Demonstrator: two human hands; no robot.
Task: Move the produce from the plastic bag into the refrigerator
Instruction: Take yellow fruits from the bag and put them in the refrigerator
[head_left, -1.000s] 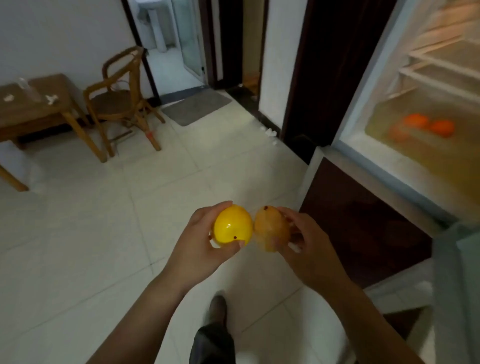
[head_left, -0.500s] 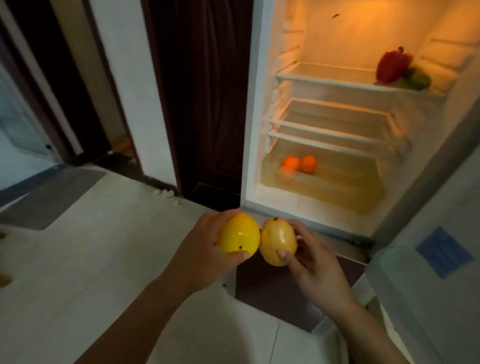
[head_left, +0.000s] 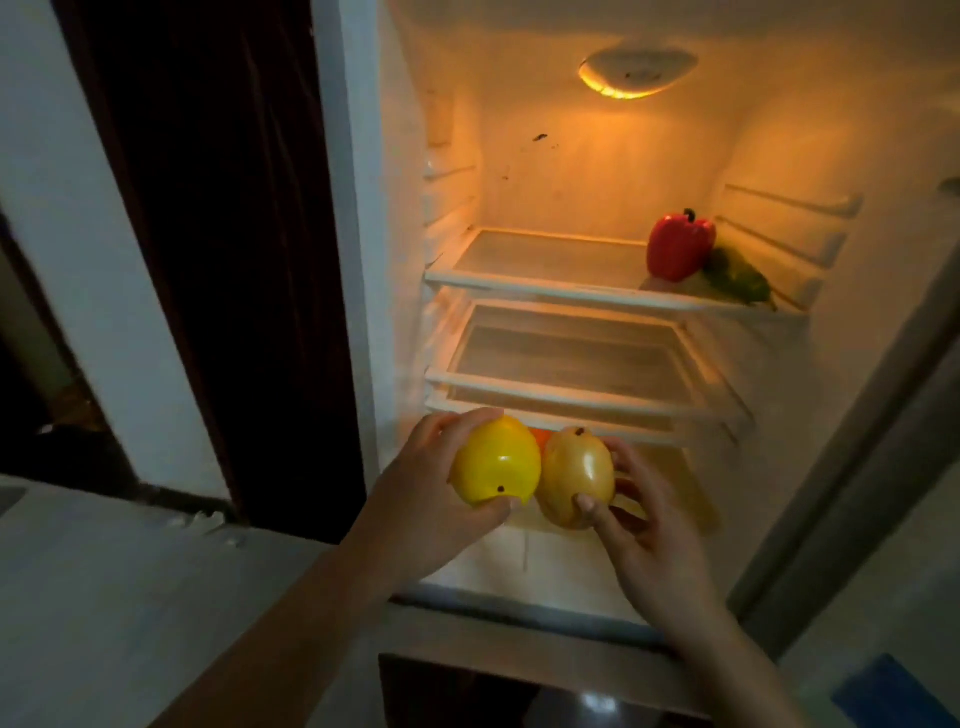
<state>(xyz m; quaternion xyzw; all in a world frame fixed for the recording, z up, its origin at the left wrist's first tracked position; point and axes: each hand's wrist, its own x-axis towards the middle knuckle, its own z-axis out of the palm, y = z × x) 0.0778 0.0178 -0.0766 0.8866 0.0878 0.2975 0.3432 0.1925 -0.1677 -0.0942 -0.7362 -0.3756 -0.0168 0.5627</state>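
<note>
In front of the open refrigerator (head_left: 613, 156): two hands, each holding one fruit, level with its lowest shelf rail.
Left hand (head_left: 431, 512): fingers curled over the top and thumb under the bottom of the bright yellow fruit (head_left: 496, 461), pressing it from both ends; it hangs just outside the refrigerator's left front edge.
Right hand (head_left: 641, 535): fingers wrapped behind the orange-yellow fruit (head_left: 576, 475), thumb tip pressed on its lower front; it is held before the refrigerator's bottom compartment.
Fruit contact: the two fruits are side by side and touching, the bright one to the left.
Markings: a small dark spot low on the bright yellow fruit; a dark stem end at the top of the orange-yellow fruit.
Upper shelf (head_left: 545, 260): inside the refrigerator, carrying a red bell pepper (head_left: 678, 247) at its right rear, with a green pepper (head_left: 737, 278) lying just beside it to the right.
Middle shelf (head_left: 566, 358): directly below the upper shelf of the refrigerator.
Orange item (head_left: 540, 436): a sliver visible between the two fruits, inside the refrigerator's bottom compartment; its kind cannot be told.
Interior lamp (head_left: 636, 73): lit, on the refrigerator's ceiling.
</note>
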